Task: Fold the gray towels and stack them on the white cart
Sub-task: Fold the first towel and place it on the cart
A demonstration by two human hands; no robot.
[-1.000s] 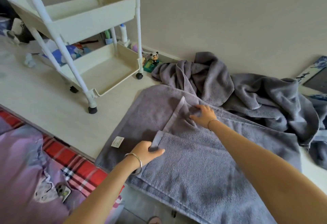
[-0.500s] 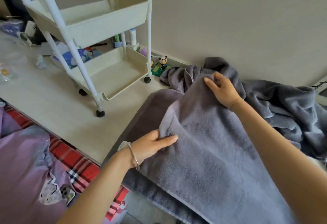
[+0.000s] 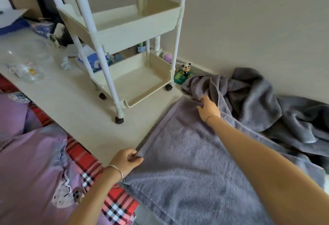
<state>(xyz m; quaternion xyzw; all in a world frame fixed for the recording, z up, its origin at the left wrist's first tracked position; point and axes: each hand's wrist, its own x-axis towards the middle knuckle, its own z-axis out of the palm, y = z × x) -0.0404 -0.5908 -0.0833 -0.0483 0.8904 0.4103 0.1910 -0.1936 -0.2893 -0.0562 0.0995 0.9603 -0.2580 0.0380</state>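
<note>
**Two hands grasped one edge of a spread gray towel**

Left of the left hand lay purple bedding (image 3: 26, 153), and a red plaid cloth (image 3: 110, 205) showed beneath that forearm. The left hand (image 3: 127, 160), a bracelet (image 3: 116, 170) on its wrist, pinched the near corner of the gray towel (image 3: 187, 171) between thumb and curled fingers, right at the near edge of the pale table (image 3: 71, 111).

Beyond the left hand, well away on the tabletop, sat a clear plastic container (image 3: 26, 71). The white cart (image 3: 138, 32) stood on the table beyond the gap between the two hands. Its wheels were near the towel's left edge but not touching it, and both visible trays held no towels.

The towel lay flat between and to the right of the hands, with its left edge running from one hand to the other. A panda figurine (image 3: 186, 67) stood by the wall, just beyond the right hand.

The right hand (image 3: 207, 108) reached forward and grasped the towel's far corner, fingers curled into the fabric. Beyond and to the right of it, a heap of gray towels (image 3: 258, 100) lay crumpled against the wall, touching the spread towel's far edge.
</note>
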